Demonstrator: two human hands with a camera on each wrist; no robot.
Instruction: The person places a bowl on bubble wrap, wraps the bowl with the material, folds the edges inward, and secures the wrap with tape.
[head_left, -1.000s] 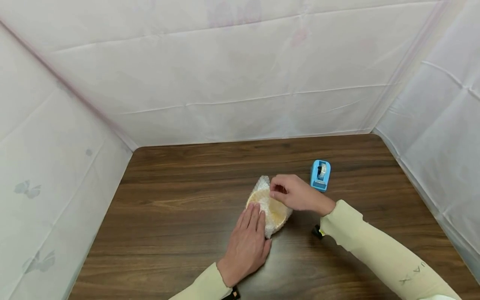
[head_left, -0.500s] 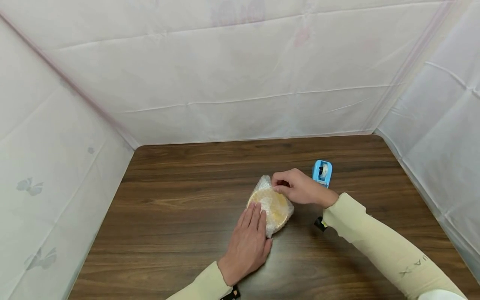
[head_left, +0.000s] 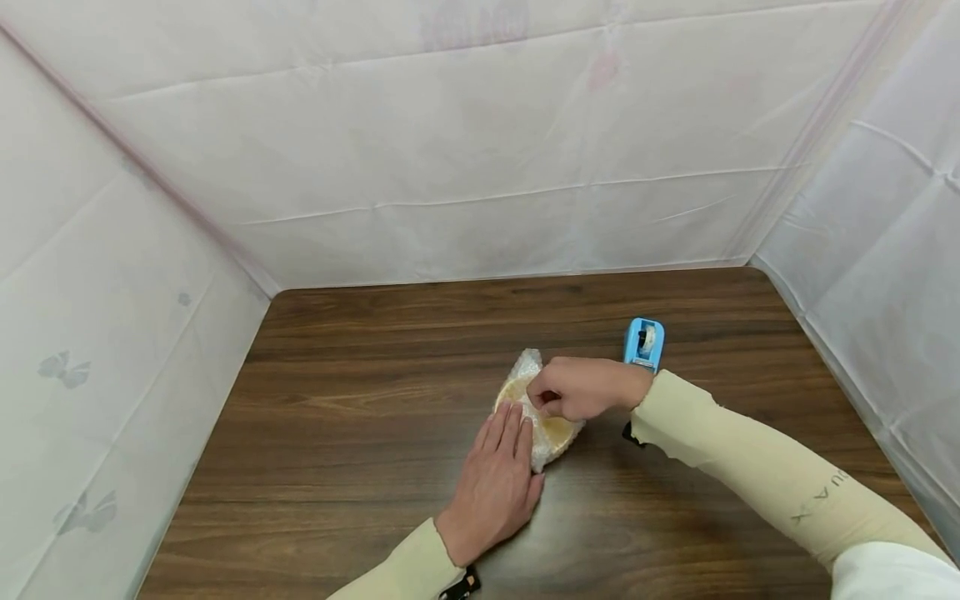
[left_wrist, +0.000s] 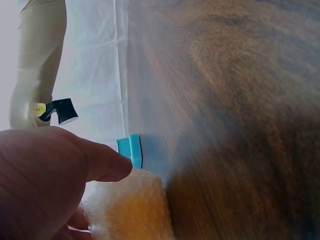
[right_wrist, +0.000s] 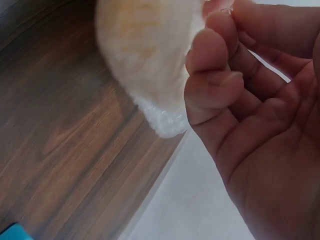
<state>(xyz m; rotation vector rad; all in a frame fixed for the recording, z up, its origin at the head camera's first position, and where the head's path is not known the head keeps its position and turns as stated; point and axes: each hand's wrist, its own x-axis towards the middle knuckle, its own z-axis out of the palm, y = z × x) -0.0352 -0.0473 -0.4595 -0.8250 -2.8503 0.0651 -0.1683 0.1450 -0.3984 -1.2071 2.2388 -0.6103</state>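
A round yellowish item wrapped in bubble wrap [head_left: 558, 435] lies flat on the wooden table, its wrap ending in a pointed corner at the far side. My left hand [head_left: 491, 492] rests on its near left part with straight fingers pressed down. In the left wrist view, the left thumb [left_wrist: 107, 162] lies along the edge of the wrap. Over the wrapped item is my right hand [head_left: 588, 387], fingers curled, thumb and index fingertip together. The right wrist view shows a small shiny piece of clear tape [right_wrist: 227, 10] pinched there, mostly hidden by the fingers.
A blue tape dispenser [head_left: 643, 342] stands on the table [head_left: 360, 400] behind the right wrist. White sheeting [head_left: 480, 167] hangs along the back and both sides. Black wrist camera mounts show at the left wrist and the right sleeve [head_left: 705, 433].
My right hand has shifted from the wrap's far right edge toward its middle, nearer the left fingers. The left hand keeps its place on the wrapped item.
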